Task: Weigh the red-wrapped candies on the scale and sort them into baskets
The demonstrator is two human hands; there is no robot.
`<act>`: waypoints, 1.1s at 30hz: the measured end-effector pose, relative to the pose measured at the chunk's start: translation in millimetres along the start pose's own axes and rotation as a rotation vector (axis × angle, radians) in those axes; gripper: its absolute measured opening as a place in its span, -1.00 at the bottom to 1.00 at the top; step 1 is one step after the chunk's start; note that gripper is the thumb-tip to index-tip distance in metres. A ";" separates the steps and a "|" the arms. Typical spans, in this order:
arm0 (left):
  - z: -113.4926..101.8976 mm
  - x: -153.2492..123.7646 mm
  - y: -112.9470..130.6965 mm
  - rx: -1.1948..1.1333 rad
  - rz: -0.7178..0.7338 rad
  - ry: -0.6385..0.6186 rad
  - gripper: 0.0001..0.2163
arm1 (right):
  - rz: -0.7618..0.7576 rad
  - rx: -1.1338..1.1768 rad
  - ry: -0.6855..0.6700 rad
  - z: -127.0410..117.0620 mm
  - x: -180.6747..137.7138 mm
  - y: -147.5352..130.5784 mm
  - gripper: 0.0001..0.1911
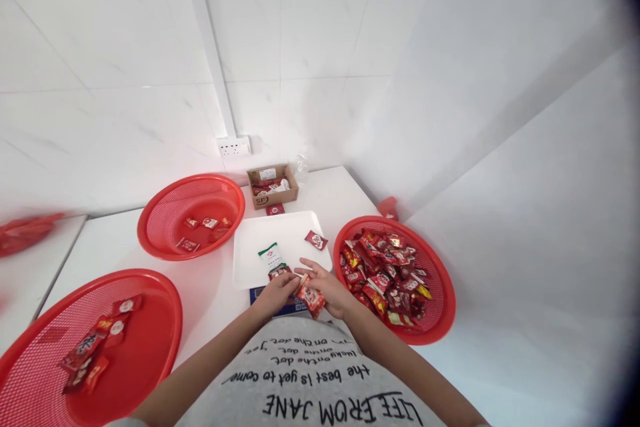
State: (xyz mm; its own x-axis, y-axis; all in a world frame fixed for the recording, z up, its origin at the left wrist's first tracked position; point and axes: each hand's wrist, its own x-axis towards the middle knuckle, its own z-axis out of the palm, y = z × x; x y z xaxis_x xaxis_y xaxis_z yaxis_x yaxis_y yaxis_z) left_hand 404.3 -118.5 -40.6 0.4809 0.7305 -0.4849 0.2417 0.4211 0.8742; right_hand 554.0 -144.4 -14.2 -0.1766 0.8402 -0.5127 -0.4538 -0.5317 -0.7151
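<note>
The left hand (276, 295) pinches the top of a red pack (313, 300). The right hand (330, 288) holds the pack too, with some fingers sticking out. The pack hangs between the two hands. Just past them is a white tray (246, 250). On it, a green and white pack (271, 255) lies past the left hand, and a small pack (316, 239) lies past the right. Right of the right hand is a full basket (447, 307). Left of the left hand are two more, a near basket (150, 360) and a far basket (154, 227), with a few packs in each.
</note>
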 end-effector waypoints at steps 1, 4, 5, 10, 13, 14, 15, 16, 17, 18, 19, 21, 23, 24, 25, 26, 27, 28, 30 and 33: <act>-2.1 0.5 -2.0 0.053 0.014 0.030 -0.67 | 0.002 0.016 0.026 -2.8 0.8 0.5 -0.34; -10.0 1.7 -8.8 0.217 0.092 0.149 -0.74 | -0.013 0.054 0.066 -13.1 1.5 2.0 -0.34; -12.8 1.8 -10.7 0.249 0.115 0.190 -0.77 | -0.020 0.059 0.071 -16.7 1.3 2.7 -0.34; -24.5 0.3 -13.8 0.319 0.179 0.304 -0.85 | -0.034 0.065 0.102 -29.3 1.0 7.4 -0.33; -28.6 0.0 -13.9 0.333 0.197 0.326 -0.85 | -0.035 0.067 0.116 -31.5 2.5 9.4 -0.31; -29.3 0.0 -14.2 0.329 0.199 0.330 -0.85 | -0.038 0.068 0.117 -31.6 3.2 9.6 -0.30; -29.6 0.0 -14.5 0.321 0.202 0.330 -0.85 | -0.042 0.069 0.119 -31.7 3.7 9.7 -0.30; -29.4 -0.2 -14.9 0.311 0.204 0.327 -0.85 | -0.047 0.069 0.118 -31.5 4.1 9.5 -0.30; -28.5 -0.6 -15.2 0.294 0.204 0.319 -0.85 | -0.054 0.069 0.116 -31.1 4.2 9.1 -0.30; -27.0 -1.2 -15.3 0.269 0.195 0.305 -0.84 | -0.059 0.067 0.110 -30.3 3.9 8.4 -0.30; -25.0 -2.0 -15.3 0.238 0.175 0.282 -0.81 | -0.062 0.066 0.099 -29.1 3.3 7.5 -0.30; -19.4 -4.0 -14.5 0.168 0.108 0.211 -0.73 | -0.057 0.070 0.067 -25.0 1.0 5.3 -0.29; -13.3 -6.1 -13.1 0.107 0.033 0.105 -0.66 | -0.037 0.076 0.025 -19.0 -2.2 2.8 -0.26; -10.4 -7.1 -12.4 0.082 0.001 0.046 -0.63 | -0.023 0.077 0.004 -15.6 -3.8 1.8 -0.24; -7.9 -8.0 -11.7 0.058 -0.023 -0.008 -0.61 | -0.008 0.075 -0.014 -12.2 -5.4 1.0 -0.22; -6.0 -8.8 -10.9 0.034 -0.041 -0.053 -0.59 | 0.009 0.067 -0.032 -9.0 -6.8 0.5 -0.21; -4.5 -9.5 -10.1 0.011 -0.052 -0.086 -0.57 | 0.024 0.058 -0.047 -6.2 -7.9 0.3 -0.19; -3.6 -10.3 -9.2 -0.005 -0.056 -0.108 -0.56 | 0.036 0.046 -0.060 -3.9 -8.8 0.5 -0.19; -3.3 -12.1 -6.9 -0.013 -0.041 -0.137 -0.56 | 0.050 0.018 -0.079 -1.2 -10.1 1.4 -0.19; -4.9 -15.1 -3.0 0.023 0.020 -0.165 -0.60 | 0.049 -0.017 -0.095 -0.8 -11.2 2.9 -0.22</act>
State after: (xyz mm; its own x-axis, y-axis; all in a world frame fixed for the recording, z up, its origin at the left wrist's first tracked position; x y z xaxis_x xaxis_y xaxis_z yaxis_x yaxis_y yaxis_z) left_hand 392.1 -128.2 -36.0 0.6171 0.6398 -0.4581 0.2492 0.3933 0.8850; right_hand 555.3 -155.4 -10.9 -0.2805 0.8190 -0.5005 -0.4279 -0.5735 -0.6986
